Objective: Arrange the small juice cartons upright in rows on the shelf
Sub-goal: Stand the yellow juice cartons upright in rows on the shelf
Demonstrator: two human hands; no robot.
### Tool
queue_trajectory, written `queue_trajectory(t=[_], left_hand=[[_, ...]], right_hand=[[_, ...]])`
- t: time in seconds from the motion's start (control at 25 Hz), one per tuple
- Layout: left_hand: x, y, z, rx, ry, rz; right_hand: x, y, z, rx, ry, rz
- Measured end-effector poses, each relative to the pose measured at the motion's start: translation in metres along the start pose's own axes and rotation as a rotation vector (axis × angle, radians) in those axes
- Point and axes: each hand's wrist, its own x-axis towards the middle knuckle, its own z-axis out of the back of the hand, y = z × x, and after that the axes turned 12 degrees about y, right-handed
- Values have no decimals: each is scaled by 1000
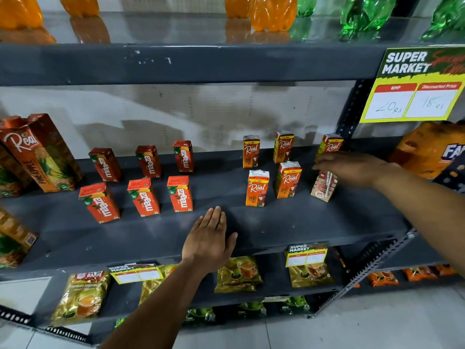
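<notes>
**Last carton going into the front row**

Six Maaza cartons (pixel 141 177) stand in two rows. The left hand (pixel 208 238) lies flat, fingers spread, on the shelf (pixel 314 222). The right hand (pixel 352 167) pinches the top of the end carton (pixel 324 186) — set it square, level with its Real neighbours (pixel 288 178). The upright post (pixel 348 117) crowds behind.

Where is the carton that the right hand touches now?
Front row, far right on the shelf, under the right hand: the carton stands beside two Real cartons.
</notes>
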Motion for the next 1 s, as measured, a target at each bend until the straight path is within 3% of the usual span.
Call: queue_trajectory(t=[0.2,0.36,0.64,0.72,0.8,0.88,1.0], left_hand=[[0,0,0,0,-6,2],[0,0,0,-2,-2,5],[-1,0,4,-14,41,2],[0,1,4,-23,48,3],[-1,2,6,-70,44,-3],[-1,3,12,-192,15,5],[13,-2,32,-441,-33,82]], right_hand=[[0,-10,7,55,65,-8],[4,-13,9,343,53,-184],[10,-9,-4,536,54,-393],[3,-15,-11,659,-47,-368],[-11,-22,-25,947,-142,-236],[-25,-23,-50,1191,-128,-120],[-26,-10,-90,1337,-78,-70]])
